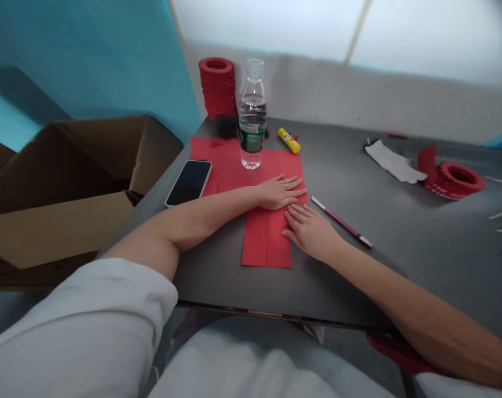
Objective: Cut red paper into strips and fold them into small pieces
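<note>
Red paper (267,243) lies on the grey table, its narrow creased strip toward me and a wider red sheet (226,160) behind. My left hand (278,192) rests flat on the red paper with its fingers spread to the right. Just below it, my right hand (306,228) lies on the strip's right edge, fingers stretched out and close to the left hand. Neither hand grips anything. A water bottle (253,119) stands upright on the wider sheet. To the right of my right hand lies a thin purple-and-white stick (342,221).
A phone (189,182) lies at the left table edge, beside an open cardboard box (60,221). Behind stand a red pleated paper roll (217,88) and a yellow glue stick (289,140). White gloves (394,160) and a red paper ring (458,178) lie at the right.
</note>
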Demonstrator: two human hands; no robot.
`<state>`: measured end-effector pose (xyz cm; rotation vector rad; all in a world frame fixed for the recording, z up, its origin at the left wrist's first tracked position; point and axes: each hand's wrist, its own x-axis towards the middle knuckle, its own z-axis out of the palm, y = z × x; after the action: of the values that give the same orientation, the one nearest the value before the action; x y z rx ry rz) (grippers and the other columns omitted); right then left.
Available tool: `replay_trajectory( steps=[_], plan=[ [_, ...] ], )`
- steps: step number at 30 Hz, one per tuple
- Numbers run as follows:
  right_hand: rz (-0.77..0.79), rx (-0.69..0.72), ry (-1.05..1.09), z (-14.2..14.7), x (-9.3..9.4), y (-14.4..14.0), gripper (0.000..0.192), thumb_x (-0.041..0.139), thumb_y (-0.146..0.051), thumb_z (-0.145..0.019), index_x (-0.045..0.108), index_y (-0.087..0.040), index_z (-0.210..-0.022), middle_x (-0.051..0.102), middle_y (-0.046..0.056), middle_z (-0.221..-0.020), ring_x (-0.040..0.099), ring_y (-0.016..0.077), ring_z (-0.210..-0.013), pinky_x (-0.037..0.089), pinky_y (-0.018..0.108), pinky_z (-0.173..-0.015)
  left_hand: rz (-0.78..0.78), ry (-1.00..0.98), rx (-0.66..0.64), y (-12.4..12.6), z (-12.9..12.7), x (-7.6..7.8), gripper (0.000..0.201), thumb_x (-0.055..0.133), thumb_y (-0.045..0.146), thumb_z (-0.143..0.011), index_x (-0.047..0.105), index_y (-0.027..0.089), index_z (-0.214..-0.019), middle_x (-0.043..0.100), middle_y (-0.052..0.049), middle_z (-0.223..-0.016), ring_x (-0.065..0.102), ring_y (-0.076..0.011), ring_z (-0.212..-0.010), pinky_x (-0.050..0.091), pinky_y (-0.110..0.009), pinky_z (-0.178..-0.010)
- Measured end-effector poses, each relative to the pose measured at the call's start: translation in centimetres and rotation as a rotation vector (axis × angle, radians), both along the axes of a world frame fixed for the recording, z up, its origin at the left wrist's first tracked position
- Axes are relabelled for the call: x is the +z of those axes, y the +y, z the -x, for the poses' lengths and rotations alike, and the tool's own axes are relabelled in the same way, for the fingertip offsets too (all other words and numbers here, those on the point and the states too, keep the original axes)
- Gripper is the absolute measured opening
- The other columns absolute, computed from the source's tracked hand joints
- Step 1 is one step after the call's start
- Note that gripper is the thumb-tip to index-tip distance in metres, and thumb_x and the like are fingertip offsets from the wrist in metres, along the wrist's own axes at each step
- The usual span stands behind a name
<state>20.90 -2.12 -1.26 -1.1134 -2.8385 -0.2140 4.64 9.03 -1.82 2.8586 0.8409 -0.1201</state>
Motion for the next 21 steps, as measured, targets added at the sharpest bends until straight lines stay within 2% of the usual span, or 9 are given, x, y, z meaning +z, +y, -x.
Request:
replay_trajectory(
  steps=[3,9,12,14,17,19,21],
  plan=[
    [0.007,0.028,-0.011,0.2,0.2,-1.4,0.046,0.042,-0.034,-0.093,0.060,0.001,-0.116,0.059,0.020,-0.120,0.050,0.0289,-0.120,0.037,0.044,-0.104,-0.019,0.024,0.064,0.3,-0.5,0.2,0.053,0.019,0.040,-0.096,0.016,0.023,-0.146,0.008,-0.008,-0.154,0.003,-0.0239,-0.142,0.008,-0.047,-0.113],
    [0.007,0.106,0.046,-0.3,0.4,-5.6,0.040,0.044,-0.033,-0.092,0.066,-0.004,-0.109,0.062,0.018,-0.116,0.057,0.0256,-0.112,0.040,0.041,-0.101,-0.045,0.016,0.077,2.1,-1.2,-0.4,0.054,0.019,0.042,-0.097,0.016,0.022,-0.147,0.009,-0.011,-0.154,0.005,-0.0266,-0.142,0.010,-0.048,-0.113],
    [0.011,0.118,0.105,-0.4,0.4,-7.7,0.041,0.045,-0.035,-0.092,0.066,-0.004,-0.108,0.063,0.018,-0.114,0.058,0.0248,-0.111,0.040,0.040,-0.101,-0.073,-0.012,0.091,3.0,-1.8,-0.8,0.054,0.020,0.042,-0.097,0.019,0.019,-0.146,0.014,-0.014,-0.152,0.009,-0.0271,-0.141,0.012,-0.046,-0.113],
    [0.031,0.099,0.123,-0.4,0.5,-8.6,0.041,0.044,-0.035,-0.092,0.065,-0.005,-0.110,0.062,0.017,-0.117,0.057,0.0244,-0.112,0.040,0.041,-0.101,-0.145,-0.066,0.119,2.6,-2.1,-0.8,0.054,0.022,0.041,-0.097,0.023,0.016,-0.145,0.018,-0.016,-0.151,0.012,-0.0266,-0.141,0.012,-0.045,-0.113],
    [0.069,0.064,0.120,-0.5,0.7,-9.1,0.040,0.040,-0.033,-0.094,0.063,-0.007,-0.114,0.060,0.015,-0.121,0.056,0.0241,-0.114,0.040,0.044,-0.102,-0.256,-0.169,0.139,-0.6,-1.7,-0.2,0.054,0.027,0.036,-0.097,0.028,0.006,-0.142,0.020,-0.019,-0.150,0.013,-0.0256,-0.141,0.010,-0.041,-0.115],
    [0.075,0.059,0.114,-0.6,0.8,-9.0,0.040,0.039,-0.032,-0.094,0.063,-0.007,-0.114,0.059,0.014,-0.122,0.055,0.0246,-0.115,0.040,0.045,-0.101,-0.159,-0.156,0.012,-4.3,-0.5,0.4,0.052,0.028,0.033,-0.097,0.031,0.005,-0.140,0.025,-0.017,-0.149,0.016,-0.0228,-0.141,0.012,-0.037,-0.115],
    [0.068,0.064,0.109,-0.7,0.9,-8.9,0.041,0.039,-0.032,-0.094,0.062,-0.006,-0.116,0.059,0.015,-0.122,0.055,0.0253,-0.115,0.041,0.045,-0.100,0.019,-0.118,-0.172,-8.2,1.4,1.0,0.050,0.028,0.033,-0.097,0.034,0.008,-0.140,0.027,-0.013,-0.148,0.018,-0.0192,-0.140,0.014,-0.032,-0.116]
  ],
)
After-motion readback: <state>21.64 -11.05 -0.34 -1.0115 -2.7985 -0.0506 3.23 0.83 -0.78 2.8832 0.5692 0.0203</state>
